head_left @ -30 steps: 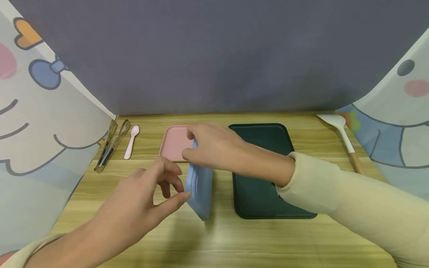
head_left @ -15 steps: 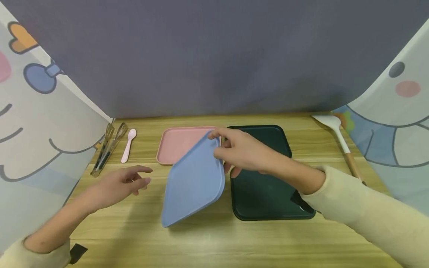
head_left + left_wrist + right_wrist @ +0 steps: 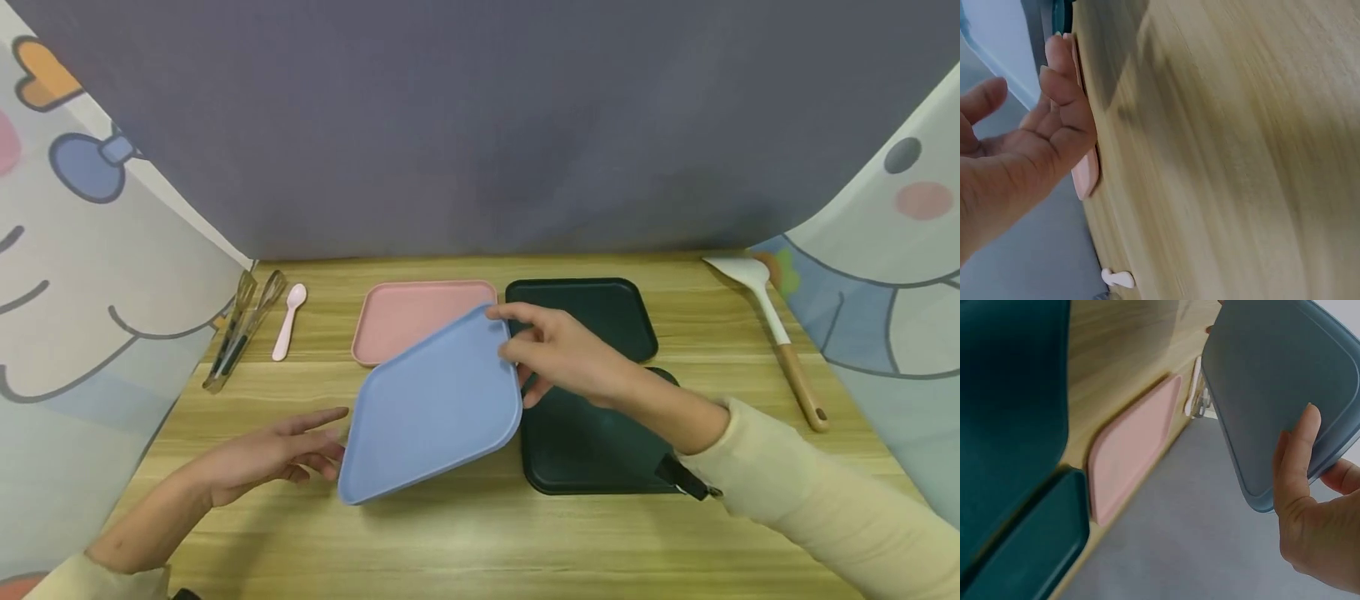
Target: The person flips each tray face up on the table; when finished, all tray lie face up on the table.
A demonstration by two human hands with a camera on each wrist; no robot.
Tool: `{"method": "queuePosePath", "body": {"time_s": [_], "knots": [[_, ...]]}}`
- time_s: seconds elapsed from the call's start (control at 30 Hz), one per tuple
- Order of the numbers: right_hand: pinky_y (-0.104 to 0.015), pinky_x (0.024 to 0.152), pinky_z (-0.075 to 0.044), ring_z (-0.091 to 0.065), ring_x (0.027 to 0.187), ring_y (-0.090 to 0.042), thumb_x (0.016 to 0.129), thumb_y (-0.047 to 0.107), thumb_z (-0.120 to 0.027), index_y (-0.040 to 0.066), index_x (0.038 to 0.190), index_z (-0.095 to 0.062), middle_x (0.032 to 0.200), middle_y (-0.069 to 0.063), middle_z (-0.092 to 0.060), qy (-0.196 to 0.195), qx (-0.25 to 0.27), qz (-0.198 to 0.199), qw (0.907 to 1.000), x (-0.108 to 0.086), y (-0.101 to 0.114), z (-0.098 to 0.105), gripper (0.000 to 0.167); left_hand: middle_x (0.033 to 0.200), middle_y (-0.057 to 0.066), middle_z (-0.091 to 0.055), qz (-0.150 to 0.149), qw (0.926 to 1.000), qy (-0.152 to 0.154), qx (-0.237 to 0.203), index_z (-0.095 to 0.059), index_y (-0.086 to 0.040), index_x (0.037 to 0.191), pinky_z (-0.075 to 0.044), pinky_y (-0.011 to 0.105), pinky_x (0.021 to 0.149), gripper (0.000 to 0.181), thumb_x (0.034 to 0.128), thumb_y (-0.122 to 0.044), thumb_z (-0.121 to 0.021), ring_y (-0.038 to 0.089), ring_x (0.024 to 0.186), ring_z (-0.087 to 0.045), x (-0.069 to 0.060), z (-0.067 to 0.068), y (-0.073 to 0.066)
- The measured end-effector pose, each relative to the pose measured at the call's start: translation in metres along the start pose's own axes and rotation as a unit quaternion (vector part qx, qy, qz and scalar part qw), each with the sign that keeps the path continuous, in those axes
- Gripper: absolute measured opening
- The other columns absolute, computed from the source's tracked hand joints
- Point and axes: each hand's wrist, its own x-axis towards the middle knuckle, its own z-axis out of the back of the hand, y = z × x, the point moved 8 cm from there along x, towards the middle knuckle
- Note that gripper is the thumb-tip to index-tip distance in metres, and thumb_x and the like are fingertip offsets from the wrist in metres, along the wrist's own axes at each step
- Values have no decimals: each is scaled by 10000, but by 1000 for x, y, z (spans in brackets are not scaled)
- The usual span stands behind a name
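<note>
A: Hands?
B: Two, apart, one on each side of the blue tray. Right hand pinches its far right edge, thumb on the upper face, fingers on the underside. Left hand is just beside its left edge, fingers loosely bent, not gripping. Can't tell if it touches.
A: Tray position?
B: One blue, tilted, between the hands, over the middle of the wooden table. Can't tell if its low edge touches wood.
A: Other trays?
B: Three, lying flat. One pink tray, behind the blue one. Two dark green: back green tray next to pink, front green tray nearer the person, under the right forearm.
A: Utensils?
B: Three. Left: one pair of tongs, one pink spoon beside it. Far right: one white spatula, wooden handle.
</note>
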Motion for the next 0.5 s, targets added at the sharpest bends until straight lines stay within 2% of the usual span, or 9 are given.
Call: {"method": "queuePosePath", "body": {"time_s": [0.13, 0.3, 0.37, 0.5], "knots": [[-377, 587, -596, -669, 722, -213, 978, 164, -560, 196, 1518, -425, 891, -119, -684, 22, 127, -21, 9999, 4, -11, -1, 557, 1241, 88, -674, -107, 9998, 148, -90, -3, 1, 1603, -470, 346, 832, 742, 1083, -288, -445, 228, 1073, -649, 2, 0, 2], [-377, 574, -590, -678, 729, -218, 978, 163, -547, 189, 1516, -424, 907, -129, -707, 17, 234, -5, 9997, 7, -23, -2, 552, 1046, 38, -690, -214, 9992, 197, -264, -24, 8, 1602, -472, 351, 867, 725, 1082, -261, -452, 195, 990, -646, 8, -1, 7], [-398, 580, -593, -689, 742, -220, 983, 141, -543, 179, 1530, -398, 931, -133, -719, 13, 287, 73, 9996, 9, -27, -3, 567, 961, 12, -667, -260, 9989, 173, -345, -24, 1, 1604, -481, 331, 841, 734, 1077, -254, -467, 162, 928, -628, 10, -1, 9], [-423, 597, -600, -709, 762, -244, 997, 105, -542, 190, 1586, -283, 982, -148, -731, 33, 570, 177, 9982, 12, -39, -7, 649, 904, -39, -630, -242, 9984, 21, -518, 17, -15, 1606, -482, 287, 776, 800, 1055, -229, -522, 106, 842, -588, 13, 2, 14]]}}
